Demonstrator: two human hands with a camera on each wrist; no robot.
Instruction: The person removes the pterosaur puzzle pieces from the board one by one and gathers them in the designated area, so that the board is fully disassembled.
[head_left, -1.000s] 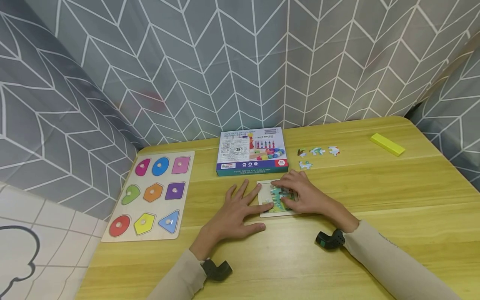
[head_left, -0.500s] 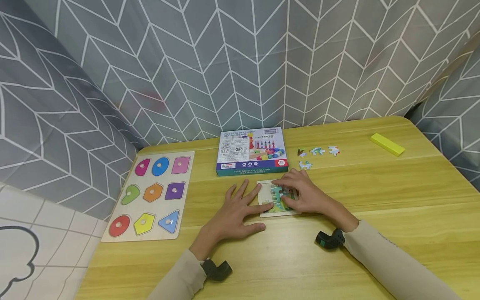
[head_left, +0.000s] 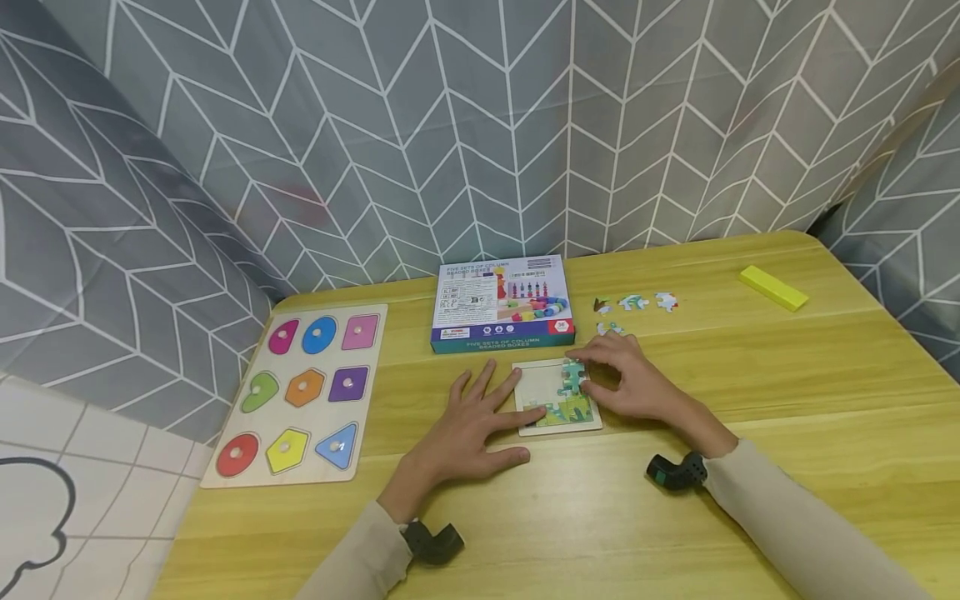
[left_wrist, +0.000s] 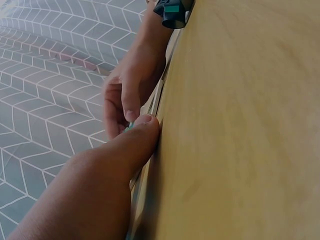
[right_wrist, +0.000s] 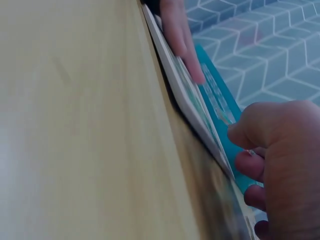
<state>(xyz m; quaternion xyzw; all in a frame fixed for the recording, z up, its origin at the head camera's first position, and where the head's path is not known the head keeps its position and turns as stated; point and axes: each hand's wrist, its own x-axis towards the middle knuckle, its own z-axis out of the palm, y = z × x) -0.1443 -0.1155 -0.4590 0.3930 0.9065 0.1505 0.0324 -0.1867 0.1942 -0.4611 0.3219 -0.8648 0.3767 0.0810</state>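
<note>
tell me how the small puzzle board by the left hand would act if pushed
The puzzle board looks stiff, lying flat with straight edges. Being thin and broad, it would probably slide along the table rather than tip. The pieces in it might shift, with bare space beside them.

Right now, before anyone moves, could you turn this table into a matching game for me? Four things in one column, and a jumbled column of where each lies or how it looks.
Things:
1. Puzzle tray
2. Shape board
3. Yellow block
4. Box

Places and states:
A. Toward the right end of the table
B. Just behind the tray
C. Only partly filled with pieces
D. On the left side of the table

Right pairs: 1-C, 2-D, 3-A, 4-B
</note>
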